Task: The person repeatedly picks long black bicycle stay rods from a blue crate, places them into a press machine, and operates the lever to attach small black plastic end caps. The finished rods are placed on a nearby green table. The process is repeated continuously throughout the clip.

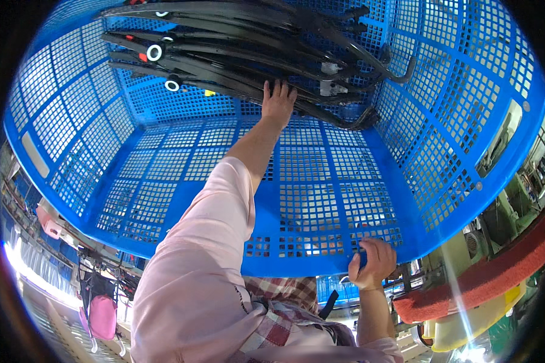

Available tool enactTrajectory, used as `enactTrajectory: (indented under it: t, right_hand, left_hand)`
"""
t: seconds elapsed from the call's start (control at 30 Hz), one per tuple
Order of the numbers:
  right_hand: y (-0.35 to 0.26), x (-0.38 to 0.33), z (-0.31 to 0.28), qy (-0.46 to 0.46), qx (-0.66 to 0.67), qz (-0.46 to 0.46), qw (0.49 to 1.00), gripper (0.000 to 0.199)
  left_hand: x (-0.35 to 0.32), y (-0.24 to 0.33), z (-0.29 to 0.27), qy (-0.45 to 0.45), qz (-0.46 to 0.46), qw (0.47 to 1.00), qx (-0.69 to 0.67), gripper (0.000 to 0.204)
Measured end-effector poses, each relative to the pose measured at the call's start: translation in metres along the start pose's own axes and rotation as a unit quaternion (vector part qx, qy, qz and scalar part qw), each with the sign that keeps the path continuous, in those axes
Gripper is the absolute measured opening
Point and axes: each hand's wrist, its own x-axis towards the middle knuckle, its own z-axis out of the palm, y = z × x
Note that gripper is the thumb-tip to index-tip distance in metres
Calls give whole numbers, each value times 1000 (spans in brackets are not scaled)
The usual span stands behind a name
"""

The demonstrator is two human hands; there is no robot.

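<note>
A person leans over a big blue crate (321,199) made of open plastic lattice, seen from a head camera looking straight down into it. The left hand (277,103), on an arm in a pale pink sleeve (206,242), reaches to the far end of the crate floor, fingers (283,91) spread and loose, their tips touching a bundle of long black parts (248,54); they are not closed around any of them. The right hand (374,261) grips the near rim of the crate, fingers curled over the edge. The black parts lie piled against the far wall, running from left to right, with white rings (154,52) and small red marks at their left ends and bent tube-like ends (399,72) at the right. They look like slim, stiff moulded strips or tubes, probably light one by one but overlapping, so one could drag its neighbours along when lifted; the straight middle of a strip, where the left hand is, seems the best place to grip. The rest of the crate floor shows bare lattice, leaving wide room to draw a part toward the near side. The walls rise steeply all round, so a long part would likely need tilting to clear the rim. Beyond the crate, a red mat (496,272) lies to the right and a pink object (102,316) hangs near left.
</note>
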Motion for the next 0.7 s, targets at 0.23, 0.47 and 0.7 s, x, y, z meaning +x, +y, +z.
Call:
enactTrajectory:
  t: [0.23,0.47,0.7]
  right_hand:
    - [-1,2,-3,0,-1,-4,1000,27]
    - [-1,-5,-9,-53,-13,64,996,32]
    - [-115,27,-77,-11,59,-49,997,73]
  left_hand:
    - [34,-11,-28,-148,8,989,9,34]
    - [-86,1,-86,-141,103,981,83,49]
    - [-227,33,-212,-150,192,965,-101,48]
